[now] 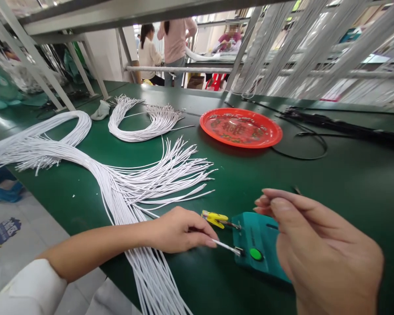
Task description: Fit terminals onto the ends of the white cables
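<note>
My left hand [184, 231] pinches a thin white cable [226, 246]. The cable's metal end meets the near side of a small teal box [249, 236], which has a round green button [256, 254] on it. A yellow spring clip [216, 218] sits at the same side of the box, beside my left fingers. Over the box's right part my right hand [318, 245] is closed, thumb against curled fingers; what is between them, if anything, is hidden. Under my left forearm runs a large bundle of white cables [118, 188], loose ends fanned out on the table.
A red oval tray [241, 127] lies beyond the box. Another curved white cable bundle [144, 131] is left of it, and black cables [341, 124] lie at right. A metal frame [180, 69] with hanging white cables [292, 48] stands behind. Several people are further back.
</note>
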Demonstrator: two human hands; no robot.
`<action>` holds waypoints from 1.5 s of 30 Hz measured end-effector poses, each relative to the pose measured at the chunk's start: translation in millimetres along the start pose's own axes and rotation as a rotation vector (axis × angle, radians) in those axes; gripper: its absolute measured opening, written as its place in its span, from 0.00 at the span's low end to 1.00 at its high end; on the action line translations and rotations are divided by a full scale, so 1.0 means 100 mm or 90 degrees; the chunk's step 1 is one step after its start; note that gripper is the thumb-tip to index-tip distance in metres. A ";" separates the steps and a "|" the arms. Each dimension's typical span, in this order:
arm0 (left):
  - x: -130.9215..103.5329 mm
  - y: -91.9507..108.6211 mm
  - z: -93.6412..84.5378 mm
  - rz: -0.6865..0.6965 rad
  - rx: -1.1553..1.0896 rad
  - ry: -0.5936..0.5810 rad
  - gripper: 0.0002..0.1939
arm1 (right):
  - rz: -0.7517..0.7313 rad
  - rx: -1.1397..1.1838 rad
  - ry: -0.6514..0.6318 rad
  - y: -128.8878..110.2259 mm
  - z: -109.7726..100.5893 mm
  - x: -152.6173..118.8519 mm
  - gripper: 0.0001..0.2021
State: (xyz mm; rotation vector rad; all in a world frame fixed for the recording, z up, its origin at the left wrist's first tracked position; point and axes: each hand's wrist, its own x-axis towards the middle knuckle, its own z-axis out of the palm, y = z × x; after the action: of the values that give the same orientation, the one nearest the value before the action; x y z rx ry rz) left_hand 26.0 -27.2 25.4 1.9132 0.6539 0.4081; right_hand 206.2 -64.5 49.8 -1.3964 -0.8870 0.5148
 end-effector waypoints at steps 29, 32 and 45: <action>0.20 -0.26 0.16 -0.067 -0.462 0.302 0.15 | -0.091 -0.199 -0.375 0.25 0.26 -0.02 0.08; 0.22 -0.31 0.19 -0.097 -0.553 0.294 0.17 | 0.086 -0.100 -0.298 0.42 0.35 -0.14 0.12; 0.23 -0.35 0.26 -0.092 -0.345 0.308 0.13 | -0.330 -0.392 -0.192 0.57 0.29 -0.24 0.10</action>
State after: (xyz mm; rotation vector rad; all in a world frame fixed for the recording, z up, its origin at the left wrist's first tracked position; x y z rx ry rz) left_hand 49.3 -21.2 -17.4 1.2487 0.8819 0.8733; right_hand 179.8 -56.8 -12.3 -1.5669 -1.6933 0.0414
